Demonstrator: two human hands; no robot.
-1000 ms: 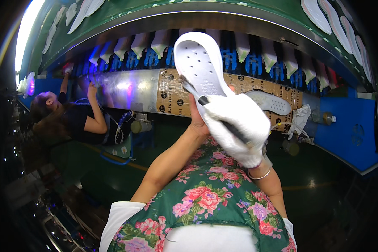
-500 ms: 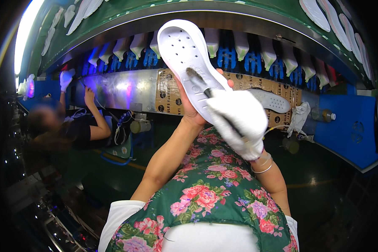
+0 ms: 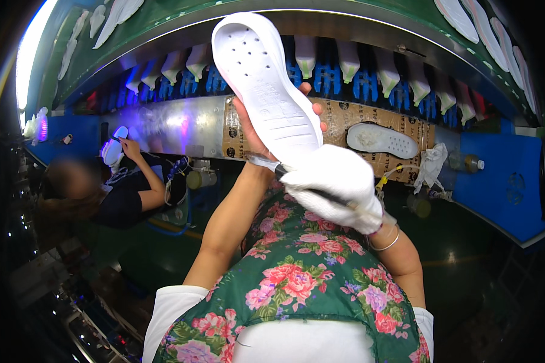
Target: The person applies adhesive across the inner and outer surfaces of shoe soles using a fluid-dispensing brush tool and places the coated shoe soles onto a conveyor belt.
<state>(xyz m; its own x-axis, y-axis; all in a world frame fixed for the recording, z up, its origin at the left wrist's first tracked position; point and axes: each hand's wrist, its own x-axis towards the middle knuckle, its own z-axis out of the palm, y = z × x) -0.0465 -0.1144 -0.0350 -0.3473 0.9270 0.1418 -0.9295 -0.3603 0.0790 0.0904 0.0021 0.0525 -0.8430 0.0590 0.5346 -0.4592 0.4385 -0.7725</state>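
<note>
A white shoe sole (image 3: 266, 81) is held up in front of the chest, its flat underside turned toward the camera and its long axis running from the toe at upper left down to the heel at lower right. It is gripped from behind by the bare left hand (image 3: 272, 130), whose fingertips curl round the right edge near the heel. Just below the heel sits the right hand (image 3: 336, 190), in a white glove, closed round a thin brush (image 3: 312, 190) (its handle lies slantwise across the glove, the tip touching or just short of the sole's heel; which cannot be told). Both hands are thus at the heel end, the right one lower and nearer the body. Behind the sole a curved conveyor (image 3: 163, 127) is seen, with a second sole (image 3: 381, 140) lying on a strip of brown card (image 3: 339, 118) and a small bottle (image 3: 465, 162) further right. A co-worker (image 3: 112, 190) is seated well apart at the left. Nothing stands between brush and sole.
</note>
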